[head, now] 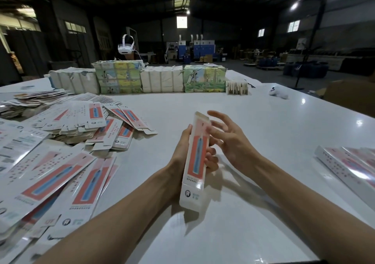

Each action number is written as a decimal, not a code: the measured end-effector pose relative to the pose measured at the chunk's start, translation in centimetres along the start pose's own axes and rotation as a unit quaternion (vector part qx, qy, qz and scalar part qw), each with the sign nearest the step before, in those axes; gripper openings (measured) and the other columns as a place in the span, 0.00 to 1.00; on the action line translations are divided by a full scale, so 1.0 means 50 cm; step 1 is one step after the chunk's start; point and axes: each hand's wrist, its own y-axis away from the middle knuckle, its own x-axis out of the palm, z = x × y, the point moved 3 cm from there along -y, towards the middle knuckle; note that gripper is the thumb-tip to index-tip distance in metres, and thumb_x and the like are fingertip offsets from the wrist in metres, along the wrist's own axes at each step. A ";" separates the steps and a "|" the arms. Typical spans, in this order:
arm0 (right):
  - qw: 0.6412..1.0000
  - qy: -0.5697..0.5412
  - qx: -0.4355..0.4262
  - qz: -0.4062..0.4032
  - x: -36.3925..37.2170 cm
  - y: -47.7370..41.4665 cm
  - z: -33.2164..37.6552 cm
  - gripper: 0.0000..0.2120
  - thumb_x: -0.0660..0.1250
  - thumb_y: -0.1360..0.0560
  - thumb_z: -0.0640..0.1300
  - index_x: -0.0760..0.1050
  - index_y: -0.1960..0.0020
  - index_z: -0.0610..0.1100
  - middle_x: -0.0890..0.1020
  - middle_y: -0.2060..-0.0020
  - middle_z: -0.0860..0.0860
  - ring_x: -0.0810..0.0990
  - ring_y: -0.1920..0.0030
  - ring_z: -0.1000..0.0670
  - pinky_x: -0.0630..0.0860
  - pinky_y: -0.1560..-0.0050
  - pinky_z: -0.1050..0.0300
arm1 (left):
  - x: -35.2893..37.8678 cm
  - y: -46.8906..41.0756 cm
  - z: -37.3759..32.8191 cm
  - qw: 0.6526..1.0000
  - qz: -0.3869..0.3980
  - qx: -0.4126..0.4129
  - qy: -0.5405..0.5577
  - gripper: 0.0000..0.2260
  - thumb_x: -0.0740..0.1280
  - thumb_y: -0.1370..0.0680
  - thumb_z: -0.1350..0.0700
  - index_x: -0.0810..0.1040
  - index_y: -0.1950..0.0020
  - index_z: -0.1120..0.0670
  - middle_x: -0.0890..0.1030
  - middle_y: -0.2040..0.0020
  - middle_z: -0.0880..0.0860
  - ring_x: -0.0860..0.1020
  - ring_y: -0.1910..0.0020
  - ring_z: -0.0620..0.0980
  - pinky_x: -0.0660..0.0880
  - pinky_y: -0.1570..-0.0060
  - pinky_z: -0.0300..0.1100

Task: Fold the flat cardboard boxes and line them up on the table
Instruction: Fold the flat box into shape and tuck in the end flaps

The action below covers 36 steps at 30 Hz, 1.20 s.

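A long narrow white box (195,162) with a red and blue print is folded up and held above the middle of the white table (263,121). My left hand (182,152) grips it from the left, its fingers wrapping round behind to the right side. My right hand (227,137) hovers just right of the box's upper end with fingers spread and relaxed, close to the box's top flap. A sprawling heap of flat unfolded boxes (60,141) covers the table's left side. Folded boxes (349,166) lie side by side at the right edge.
Wrapped bundles of stock (138,78) stand in a row along the table's far edge, with a small stack of cards (237,88) beside them. A white controller (278,94) lies at the far right. A person wearing a white headset (126,46) stands behind the bundles.
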 end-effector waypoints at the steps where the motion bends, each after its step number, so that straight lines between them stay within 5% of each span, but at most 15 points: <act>1: 1.000 0.025 0.004 0.003 0.000 0.001 -0.004 0.24 0.75 0.23 0.46 0.74 0.28 0.52 0.81 0.36 0.43 0.85 0.38 0.43 0.80 0.34 0.44 | -0.008 -0.003 -0.003 1.000 -0.008 0.005 0.010 0.29 0.55 0.18 0.30 0.74 0.49 0.56 0.73 0.64 0.55 0.74 0.73 0.47 0.76 0.71 0.38; 4: 0.996 0.078 0.000 0.040 0.006 0.008 -0.016 0.29 0.76 0.24 0.54 0.69 0.27 0.56 0.86 0.44 0.43 0.87 0.44 0.42 0.81 0.36 0.41 | -0.021 -0.004 -0.009 0.999 -0.012 0.020 0.031 0.28 0.55 0.17 0.32 0.74 0.43 0.57 0.74 0.62 0.56 0.75 0.70 0.49 0.78 0.70 0.40; 9: 0.996 0.077 -0.026 0.023 0.005 0.009 -0.007 0.23 0.73 0.22 0.52 0.70 0.30 0.54 0.88 0.48 0.43 0.88 0.49 0.41 0.85 0.45 0.47 | -0.027 -0.002 0.001 0.998 -0.040 0.054 0.018 0.30 0.57 0.17 0.32 0.79 0.38 0.59 0.85 0.53 0.60 0.85 0.61 0.56 0.84 0.63 0.48; 14: 0.995 0.092 -0.034 0.020 -0.004 0.016 -0.005 0.22 0.74 0.22 0.56 0.74 0.31 0.53 0.88 0.47 0.45 0.87 0.46 0.41 0.85 0.46 0.51 | -0.037 0.000 -0.013 0.962 -0.159 0.187 -0.120 0.16 0.57 0.13 0.41 0.66 0.27 0.42 0.85 0.45 0.61 0.88 0.53 0.61 0.85 0.50 0.60; 18: 0.996 0.078 -0.043 0.014 -0.002 0.013 -0.002 0.21 0.74 0.23 0.56 0.77 0.31 0.53 0.88 0.46 0.45 0.87 0.44 0.41 0.84 0.47 0.54 | -0.037 0.005 -0.025 0.915 -0.166 0.297 -0.219 0.12 0.57 0.13 0.44 0.67 0.29 0.33 0.84 0.44 0.55 0.88 0.53 0.55 0.86 0.52 0.56; 21: 0.995 0.091 -0.038 0.005 -0.005 0.011 -0.001 0.21 0.73 0.22 0.54 0.77 0.31 0.53 0.88 0.47 0.47 0.88 0.45 0.42 0.85 0.45 0.52 | -0.032 0.003 -0.024 0.925 -0.152 0.273 -0.215 0.15 0.58 0.14 0.40 0.71 0.28 0.37 0.84 0.42 0.56 0.88 0.51 0.56 0.86 0.51 0.56; 24: 0.996 0.085 -0.020 0.008 -0.011 0.013 0.003 0.22 0.74 0.24 0.55 0.78 0.31 0.53 0.88 0.48 0.44 0.87 0.46 0.41 0.84 0.43 0.50 | -0.017 -0.007 -0.013 0.962 -0.062 0.210 -0.162 0.28 0.66 0.21 0.36 0.66 0.24 0.43 0.82 0.38 0.59 0.87 0.48 0.60 0.85 0.52 0.55; 28: 0.998 0.062 0.010 0.027 -0.019 0.014 0.009 0.17 0.73 0.22 0.51 0.78 0.35 0.50 0.88 0.48 0.44 0.87 0.45 0.40 0.85 0.45 0.48 | -0.007 -0.014 -0.003 0.932 -0.053 0.228 -0.278 0.47 0.80 0.33 0.45 0.52 0.25 0.35 0.75 0.40 0.51 0.86 0.52 0.42 0.82 0.61 0.38; 32: 0.996 0.084 0.015 0.026 -0.018 0.008 0.003 0.08 0.68 0.17 0.41 0.77 0.39 0.44 0.88 0.51 0.44 0.88 0.49 0.41 0.85 0.46 0.49 | -0.015 -0.014 0.004 0.922 -0.079 0.219 -0.310 0.47 0.81 0.32 0.50 0.53 0.24 0.36 0.78 0.42 0.54 0.87 0.55 0.48 0.83 0.61 0.40; 36: 0.996 0.078 0.022 0.032 -0.019 0.007 -0.012 0.10 0.69 0.17 0.45 0.76 0.40 0.40 0.87 0.49 0.41 0.87 0.46 0.40 0.84 0.45 0.52 | -0.023 -0.006 0.001 0.932 -0.062 0.195 -0.299 0.41 0.78 0.26 0.60 0.55 0.25 0.37 0.79 0.46 0.58 0.87 0.63 0.50 0.82 0.65 0.39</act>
